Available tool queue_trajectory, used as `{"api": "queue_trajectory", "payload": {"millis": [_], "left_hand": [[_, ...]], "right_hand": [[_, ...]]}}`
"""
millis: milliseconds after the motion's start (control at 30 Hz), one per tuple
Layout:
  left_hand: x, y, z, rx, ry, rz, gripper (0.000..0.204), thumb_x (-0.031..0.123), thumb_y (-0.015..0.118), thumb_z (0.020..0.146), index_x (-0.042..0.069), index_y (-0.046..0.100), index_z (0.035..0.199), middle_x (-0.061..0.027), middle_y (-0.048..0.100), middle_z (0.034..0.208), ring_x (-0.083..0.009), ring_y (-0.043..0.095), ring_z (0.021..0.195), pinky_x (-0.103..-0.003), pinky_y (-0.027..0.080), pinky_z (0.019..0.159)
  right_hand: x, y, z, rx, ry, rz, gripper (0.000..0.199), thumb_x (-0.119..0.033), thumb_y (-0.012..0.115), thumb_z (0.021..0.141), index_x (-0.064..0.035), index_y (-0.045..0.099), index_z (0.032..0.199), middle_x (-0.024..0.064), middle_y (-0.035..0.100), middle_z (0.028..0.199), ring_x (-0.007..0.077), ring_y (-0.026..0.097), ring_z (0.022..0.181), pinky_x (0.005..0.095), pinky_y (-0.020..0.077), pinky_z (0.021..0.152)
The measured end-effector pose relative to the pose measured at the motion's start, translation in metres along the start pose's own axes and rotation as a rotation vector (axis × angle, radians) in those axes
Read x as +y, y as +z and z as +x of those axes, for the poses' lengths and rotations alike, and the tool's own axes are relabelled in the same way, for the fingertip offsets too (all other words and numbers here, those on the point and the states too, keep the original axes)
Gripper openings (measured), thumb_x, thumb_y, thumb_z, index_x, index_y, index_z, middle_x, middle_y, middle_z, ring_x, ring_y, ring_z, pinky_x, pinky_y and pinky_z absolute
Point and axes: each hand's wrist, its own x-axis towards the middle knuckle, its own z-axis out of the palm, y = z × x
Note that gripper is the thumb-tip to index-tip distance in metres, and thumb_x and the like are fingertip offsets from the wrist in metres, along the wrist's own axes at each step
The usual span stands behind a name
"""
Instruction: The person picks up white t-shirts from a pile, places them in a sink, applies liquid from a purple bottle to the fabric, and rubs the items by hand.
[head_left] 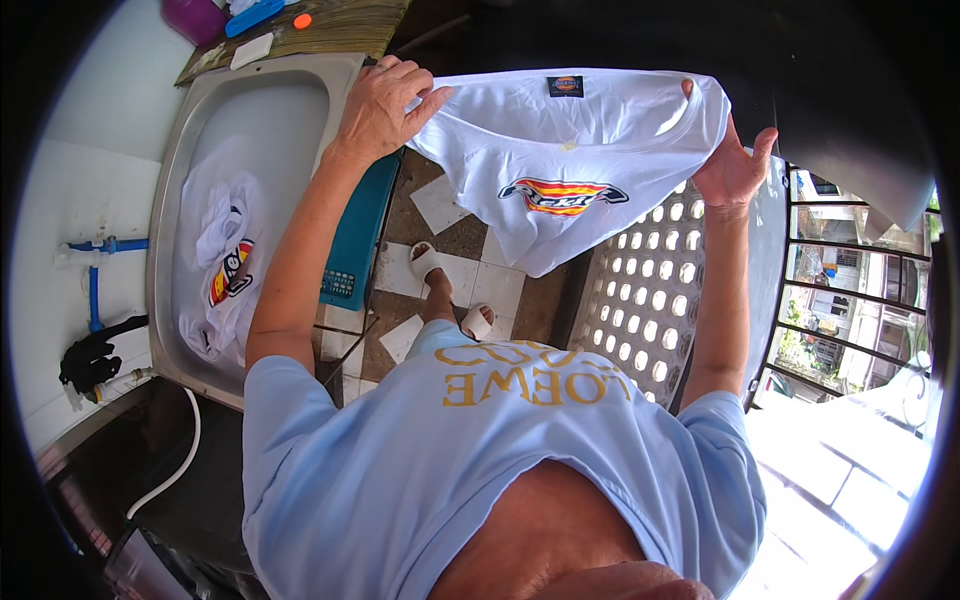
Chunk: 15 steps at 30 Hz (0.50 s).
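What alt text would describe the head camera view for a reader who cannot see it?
A white T-shirt with a colourful chest print is spread between a person's left hand and right hand, above a tiled floor. At left, white clothing with a similar print lies in cloudy water in a metal sink.

A wooden counter [340, 25] at upper left carries a purple container [195, 18], a blue item [256, 17] (its kind is unclear to us), an orange cap [302, 21] and, at the edge, a white bar [252, 51]. Just beside it, we see a metal sink [163, 250] holding rumpled white clothing [225, 215] with a red, yellow and black print, in what looks like cloudy water. On the brown-and-white tiled floor [497, 288], we find two pale sandals [424, 261], both worn.
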Motion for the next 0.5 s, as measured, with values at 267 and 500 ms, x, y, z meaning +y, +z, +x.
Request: {"api": "queue_trajectory", "payload": {"millis": [267, 500], "left_hand": [[0.017, -0.015, 0.029, -0.151, -0.026, -0.087, 0.010, 0.014, 0.069, 0.081, 0.004, 0.067, 0.081, -0.0093, 0.055, 0.070, -0.0244, 0.056, 0.069, -0.033, 0.046, 0.062], [-0.005, -0.024, 0.067, -0.165, 0.083, -0.136, 0.015, 0.002, 0.058, 0.073, 0.004, 0.066, 0.085, -0.0112, 0.062, 0.097, -0.0287, 0.060, 0.093, -0.038, 0.048, 0.080]], "right_hand": [[-0.006, -0.009, -0.003, 0.106, -0.043, -0.008, 0.105, -0.076, 0.049, 0.075, 0.0000, 0.024, 0.144, 0.0153, 0.029, 0.149, 0.0329, 0.029, 0.136, 0.0498, 0.0246, 0.110], [-0.023, -0.010, 0.018, 0.103, -0.012, -0.073, 0.101, -0.073, 0.046, 0.079, 0.0025, 0.025, 0.143, 0.0173, 0.031, 0.148, 0.0327, 0.030, 0.136, 0.0482, 0.0230, 0.111]]}}
